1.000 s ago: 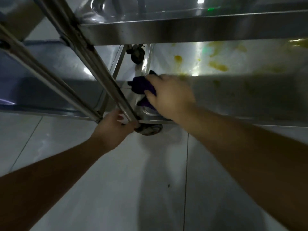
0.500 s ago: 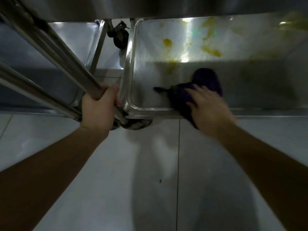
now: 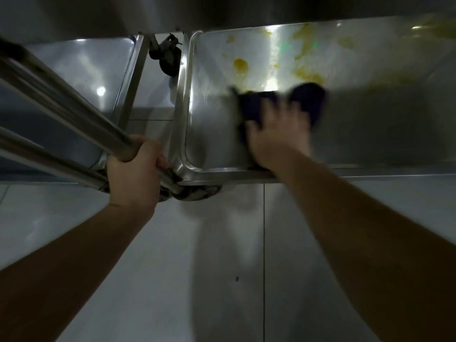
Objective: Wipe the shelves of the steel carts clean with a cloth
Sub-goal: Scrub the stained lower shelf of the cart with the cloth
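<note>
Yellow smears [image 3: 240,64] are sitting beyond your flat right hand [image 3: 278,141] pressing the cloth [image 3: 256,107], left hand [image 3: 134,169] gripping the post [image 3: 74,109]; short strokes risk missing them.

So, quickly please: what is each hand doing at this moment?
Left hand: closed, gripping the cart post.
Right hand: open, fingers spread, pressing the purple cloth on the bottom shelf.
</note>
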Demonstrator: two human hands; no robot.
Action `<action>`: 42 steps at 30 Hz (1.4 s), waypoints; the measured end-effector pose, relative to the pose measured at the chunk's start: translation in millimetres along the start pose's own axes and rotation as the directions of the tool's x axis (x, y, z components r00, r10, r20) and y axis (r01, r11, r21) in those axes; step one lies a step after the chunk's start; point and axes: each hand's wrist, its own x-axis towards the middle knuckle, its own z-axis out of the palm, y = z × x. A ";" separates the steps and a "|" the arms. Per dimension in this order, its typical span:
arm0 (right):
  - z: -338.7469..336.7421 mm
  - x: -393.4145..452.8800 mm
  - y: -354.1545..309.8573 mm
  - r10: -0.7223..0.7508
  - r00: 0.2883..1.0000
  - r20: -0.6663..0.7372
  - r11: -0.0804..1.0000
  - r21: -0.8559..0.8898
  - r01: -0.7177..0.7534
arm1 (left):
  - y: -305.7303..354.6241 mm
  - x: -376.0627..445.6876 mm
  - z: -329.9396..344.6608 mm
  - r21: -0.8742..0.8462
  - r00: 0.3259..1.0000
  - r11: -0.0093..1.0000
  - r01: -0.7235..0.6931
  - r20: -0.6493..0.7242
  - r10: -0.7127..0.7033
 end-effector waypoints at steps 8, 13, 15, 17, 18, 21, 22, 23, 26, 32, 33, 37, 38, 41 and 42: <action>6.4 3.2 -40.9 -0.551 0.815 0.180 0.828 -0.006 0.561 | -0.4 4.8 -1.9 0.009 1.000 1.000 -0.014 0.026 0.014; -27.9 37.7 96.4 -0.132 0.989 -0.065 0.989 -0.078 0.127 | -3.7 7.8 -0.8 0.031 0.998 0.998 -0.058 0.005 0.058; -43.7 41.7 143.6 0.163 0.983 -0.090 0.986 -0.028 -0.166 | -5.5 7.4 -0.1 0.028 0.997 0.996 -0.081 0.002 0.081; -49.8 41.2 149.8 0.392 0.919 -0.034 0.919 0.057 -0.390 | -5.7 6.1 1.4 0.028 0.996 0.996 -0.087 0.002 0.087; -48.2 42.2 139.0 0.462 0.886 -0.019 0.884 0.086 -0.459 | -5.4 5.7 2.5 0.033 0.996 0.996 -0.089 0.001 0.089; -27.7 52.3 75.2 0.473 0.880 -0.030 0.876 0.119 -0.467 | -6.8 5.2 3.0 0.039 0.996 0.996 -0.086 -0.007 0.086; -18.8 54.9 48.4 0.412 0.910 -0.051 0.908 0.111 -0.405 | -6.1 4.8 3.1 0.037 0.997 0.996 -0.083 -0.005 0.083; -9.6 57.0 19.9 0.324 0.944 -0.068 0.944 0.097 -0.317 | -5.8 4.7 2.5 0.038 0.996 0.996 -0.084 0.000 0.084; 6.8 59.8 -65.4 -0.063 0.998 0.016 0.997 0.042 0.062 | -5.8 5.4 1.0 0.068 0.995 0.993 -0.097 0.007 0.097; 17.8 39.9 -119.4 -0.489 0.851 0.193 0.871 0.066 0.486 | -5.1 6.9 -4.1 0.099 0.997 0.992 -0.081 0.016 0.080; 20.7 26.8 -116.6 -0.526 0.825 0.208 0.848 0.059 0.526 | -5.0 8.4 -6.8 0.090 0.997 0.993 -0.080 0.029 0.078; 24.0 -33.0 -95.3 -0.568 0.795 0.212 0.821 0.078 0.566 | -2.8 9.5 -6.4 0.103 0.998 0.993 -0.063 0.035 0.060; 23.4 -42.3 -87.9 -0.572 0.793 0.210 0.818 0.086 0.568 | -2.8 9.5 -5.8 0.114 0.998 0.992 -0.056 0.018 0.054; 18.3 -49.5 -60.1 -0.568 0.801 0.190 0.822 0.078 0.564 | -0.1 8.9 -5.9 0.132 0.999 0.990 -0.046 0.023 0.043; 15.4 -49.3 -49.4 -0.556 0.810 0.185 0.829 0.061 0.556 | 2.0 6.5 -6.3 0.162 0.999 0.986 -0.039 0.028 0.034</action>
